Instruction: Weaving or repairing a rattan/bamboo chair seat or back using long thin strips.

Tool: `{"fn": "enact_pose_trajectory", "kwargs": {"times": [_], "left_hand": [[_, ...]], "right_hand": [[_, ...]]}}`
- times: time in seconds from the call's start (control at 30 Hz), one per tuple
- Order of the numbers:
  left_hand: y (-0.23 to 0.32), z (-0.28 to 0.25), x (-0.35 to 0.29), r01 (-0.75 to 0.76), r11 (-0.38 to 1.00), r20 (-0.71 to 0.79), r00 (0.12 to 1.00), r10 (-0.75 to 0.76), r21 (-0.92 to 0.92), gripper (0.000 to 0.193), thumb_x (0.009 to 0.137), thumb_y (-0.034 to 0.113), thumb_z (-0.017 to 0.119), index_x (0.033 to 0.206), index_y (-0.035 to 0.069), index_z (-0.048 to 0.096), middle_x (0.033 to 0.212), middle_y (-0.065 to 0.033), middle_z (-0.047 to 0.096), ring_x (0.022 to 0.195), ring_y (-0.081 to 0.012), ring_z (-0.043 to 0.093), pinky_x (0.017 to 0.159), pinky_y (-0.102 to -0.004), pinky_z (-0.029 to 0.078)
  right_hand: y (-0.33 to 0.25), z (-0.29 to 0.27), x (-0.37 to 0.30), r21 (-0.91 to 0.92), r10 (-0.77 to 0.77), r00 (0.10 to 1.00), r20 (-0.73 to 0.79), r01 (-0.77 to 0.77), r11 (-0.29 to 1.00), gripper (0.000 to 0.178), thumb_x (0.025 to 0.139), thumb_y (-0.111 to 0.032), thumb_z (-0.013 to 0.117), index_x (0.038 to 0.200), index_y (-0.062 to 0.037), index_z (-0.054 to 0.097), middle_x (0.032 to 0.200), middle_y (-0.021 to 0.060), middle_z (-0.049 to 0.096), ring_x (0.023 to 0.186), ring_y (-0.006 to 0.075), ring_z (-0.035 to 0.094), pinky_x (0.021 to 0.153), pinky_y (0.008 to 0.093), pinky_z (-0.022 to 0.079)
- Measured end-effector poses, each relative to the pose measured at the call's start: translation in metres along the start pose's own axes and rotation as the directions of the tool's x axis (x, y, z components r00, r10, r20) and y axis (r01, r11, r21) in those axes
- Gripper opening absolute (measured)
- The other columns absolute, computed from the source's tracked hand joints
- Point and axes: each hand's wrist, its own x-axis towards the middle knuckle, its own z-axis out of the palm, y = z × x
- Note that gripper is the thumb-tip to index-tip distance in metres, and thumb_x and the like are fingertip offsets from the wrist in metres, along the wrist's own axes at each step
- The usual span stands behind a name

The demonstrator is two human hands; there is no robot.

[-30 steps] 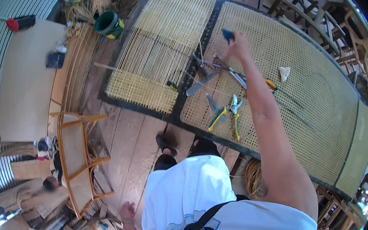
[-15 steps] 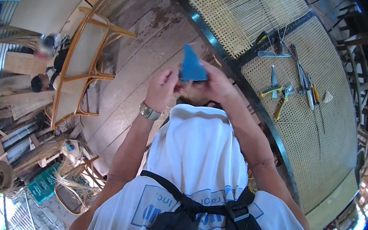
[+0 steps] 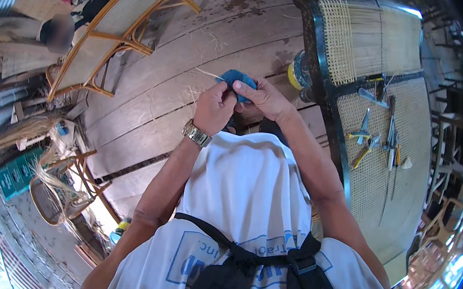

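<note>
A piece of blue cloth (image 3: 238, 80) is bunched between my hands, above the floor and in front of my white shirt. My right hand (image 3: 270, 100) closes round it, thumb pressed on top. Against the cloth's left edge, my left hand (image 3: 214, 108) has its fingers curled in a pinch; whatever is inside them is hidden. A thin pale strand (image 3: 206, 73), like a strip of cane, pokes out to the left from where the cloth meets the left hand. The left wrist wears a metal watch (image 3: 196, 133).
To the right stands a dark-framed woven cane panel (image 3: 379, 188); on it lie a knife (image 3: 373, 98), yellow-handled cutters (image 3: 364, 151) and other hand tools. A rattan chair (image 3: 109, 31) stands at the far left, with a person (image 3: 60, 31) beyond. Cane scraps litter the plank floor (image 3: 150, 100).
The cloth, earlier standing up in a point, is now folded down under my right thumb. The pale strand now shows at its left. My view has turned, shifting the panel and chair.
</note>
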Motion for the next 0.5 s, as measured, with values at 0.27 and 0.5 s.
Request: {"fn": "enact_pose_trajectory", "kwargs": {"times": [0.27, 0.5], "left_hand": [[0.028, 0.005, -0.007, 0.052, 0.994, -0.010, 0.999, -0.051, 0.094, 0.020, 0.099, 0.020, 0.057, 0.094, 0.002, 0.064, 0.067, -0.0103, 0.069, 0.061, -0.0206, 0.069, 0.056, -0.0334, 0.052], [0.036, 0.016, 0.006, 0.054, 0.998, -0.134, 0.990, -0.049, 0.029, 0.018, 0.098, 0.016, 0.058, 0.097, -0.001, 0.064, 0.071, -0.0106, 0.070, 0.064, -0.0150, 0.070, 0.059, -0.0303, 0.054]], "right_hand": [[0.019, -0.024, 0.016, 0.249, -0.016, 0.966, -0.259, 0.083, 0.965, 0.047, 0.101, -0.049, 0.057, 0.117, -0.0062, 0.065, 0.104, 0.0054, 0.069, 0.100, 0.0166, 0.065, 0.083, 0.0302, 0.050], [0.013, -0.048, -0.011, 0.646, 0.311, 0.950, -0.004, -0.235, 0.726, 0.065, 0.100, -0.066, 0.039, 0.123, -0.0095, 0.061, 0.116, 0.0086, 0.068, 0.105, 0.0216, 0.064, 0.093, 0.0379, 0.048]]}}
